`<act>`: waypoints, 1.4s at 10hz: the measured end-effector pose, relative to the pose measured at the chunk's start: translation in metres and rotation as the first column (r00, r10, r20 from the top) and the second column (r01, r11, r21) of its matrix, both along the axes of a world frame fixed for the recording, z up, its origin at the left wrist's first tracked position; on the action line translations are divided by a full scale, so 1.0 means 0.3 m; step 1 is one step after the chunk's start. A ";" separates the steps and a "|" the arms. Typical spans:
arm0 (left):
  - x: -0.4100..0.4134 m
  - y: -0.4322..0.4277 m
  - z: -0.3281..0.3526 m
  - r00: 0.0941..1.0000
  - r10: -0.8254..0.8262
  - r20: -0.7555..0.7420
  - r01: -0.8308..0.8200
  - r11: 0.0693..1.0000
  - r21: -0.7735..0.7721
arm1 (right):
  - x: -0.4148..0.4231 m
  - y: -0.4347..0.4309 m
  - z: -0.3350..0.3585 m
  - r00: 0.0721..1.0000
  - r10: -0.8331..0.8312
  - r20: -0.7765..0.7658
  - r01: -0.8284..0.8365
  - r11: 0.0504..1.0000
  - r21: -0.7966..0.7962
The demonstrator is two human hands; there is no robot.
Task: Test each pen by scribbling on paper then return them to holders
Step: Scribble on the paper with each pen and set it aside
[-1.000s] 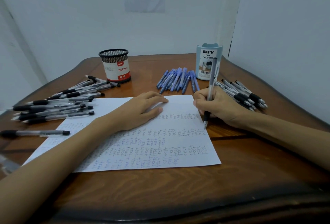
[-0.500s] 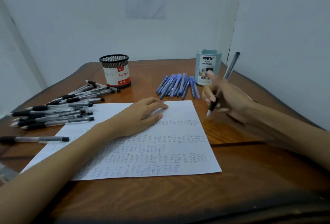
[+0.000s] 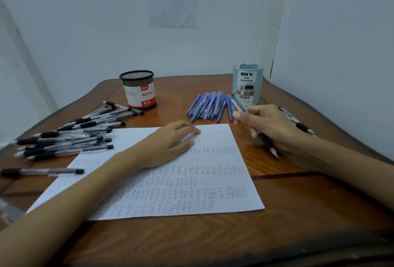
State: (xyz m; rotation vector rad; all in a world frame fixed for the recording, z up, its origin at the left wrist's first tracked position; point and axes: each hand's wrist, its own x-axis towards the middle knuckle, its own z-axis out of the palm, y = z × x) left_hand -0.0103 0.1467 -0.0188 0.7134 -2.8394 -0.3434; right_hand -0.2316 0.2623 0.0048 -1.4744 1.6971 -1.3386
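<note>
My right hand (image 3: pixel 275 126) grips a black-grip clear pen (image 3: pixel 265 140) just right of the paper, tip pointing down toward me, off the sheet. My left hand (image 3: pixel 170 141) lies flat on the white paper (image 3: pixel 191 181), which is covered with rows of small scribbles. A black mesh holder (image 3: pixel 138 90) stands at the back left. A light blue desk organizer (image 3: pixel 247 84) stands at the back right. Several blue pens (image 3: pixel 211 107) lie in a bunch before the organizer. Several black-grip pens (image 3: pixel 70 136) lie piled at the left.
One black-grip pen (image 3: pixel 42 172) lies alone near the table's left edge. More black-grip pens (image 3: pixel 298 123) lie behind my right hand. White walls close in at the back and right of the wooden table (image 3: pixel 213 241).
My right hand lifted the pen off the paper, moved right and turned it so its back end now points left toward the blue pens. My left hand stayed on the sheet.
</note>
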 end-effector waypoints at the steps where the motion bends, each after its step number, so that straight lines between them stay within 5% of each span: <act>1: -0.001 0.000 0.000 1.000 0.003 0.001 -0.003 1.000 0.004 | -0.002 -0.004 0.001 0.999 0.000 0.048 0.003 0.998 -0.060; 2: -0.001 0.000 0.000 1.000 -0.001 -0.006 0.001 1.000 -0.003 | -0.011 -0.006 0.008 0.999 -0.020 0.031 0.022 0.997 -0.073; 4: -0.001 -0.001 0.000 1.000 -0.008 -0.011 0.007 1.000 -0.008 | -0.098 -0.018 0.042 0.792 -0.084 -0.604 0.182 0.978 0.104; 5: 0.001 0.000 0.000 1.000 -0.012 -0.013 0.011 1.000 -0.019 | -0.114 -0.023 0.029 0.726 -0.089 -0.682 0.209 0.973 0.095; 7: 0.003 0.016 0.023 0.999 0.015 0.033 -0.014 0.999 -0.050 | -0.093 -0.022 0.015 0.640 -0.089 -0.763 0.183 0.982 0.039; 9: 0.094 -0.029 0.105 0.981 0.180 -0.065 -0.191 0.951 -0.243 | 0.041 -0.049 0.033 0.621 -0.031 -0.783 0.003 0.999 -0.038; 12: 0.498 -0.076 0.152 0.890 0.428 -0.159 -0.454 0.865 -0.212 | 0.543 -0.302 0.058 0.596 0.259 -0.760 -0.421 0.907 -0.020; 14: 0.714 -0.023 0.120 0.804 0.583 -0.120 -0.594 0.777 -0.207 | 0.759 -0.358 0.020 0.534 0.313 -0.785 -0.440 0.896 0.058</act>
